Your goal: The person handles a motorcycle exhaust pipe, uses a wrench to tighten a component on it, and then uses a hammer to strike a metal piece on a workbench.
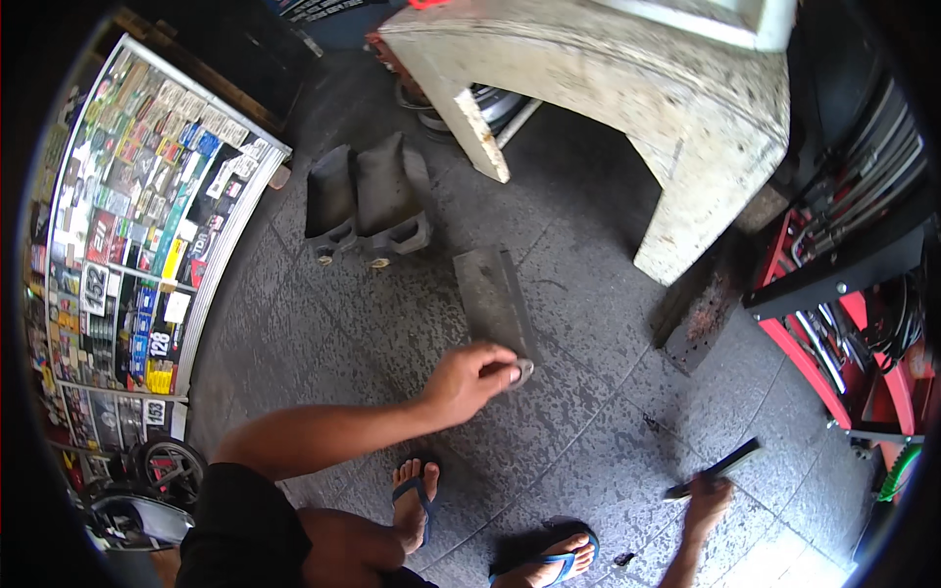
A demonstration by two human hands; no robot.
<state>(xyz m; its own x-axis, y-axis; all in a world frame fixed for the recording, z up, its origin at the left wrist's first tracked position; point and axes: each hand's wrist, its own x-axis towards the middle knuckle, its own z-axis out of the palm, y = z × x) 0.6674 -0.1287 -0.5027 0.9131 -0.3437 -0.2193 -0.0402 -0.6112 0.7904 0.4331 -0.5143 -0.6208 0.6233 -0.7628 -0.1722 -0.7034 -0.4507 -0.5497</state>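
Note:
My left hand (461, 387) is closed on a small tab or handle at the near end of a long, narrow grey tray or panel (490, 294); whether this piece rests on the floor is unclear. My right hand (708, 505), low at the right and slightly blurred, grips a dark, narrow bar-like tool (740, 456) held crosswise. Beyond the grey piece, two dirty dark bins (384, 184) with front handles lie side by side on the tiled floor.
A worn white stand (608, 93) spans the top. At left is a display case (230, 137) full of small packages, with wheels below. A rusty dark piece (696, 318) lies beside a red tool rack (804, 363) at right. My sandalled feet (412, 500) are below.

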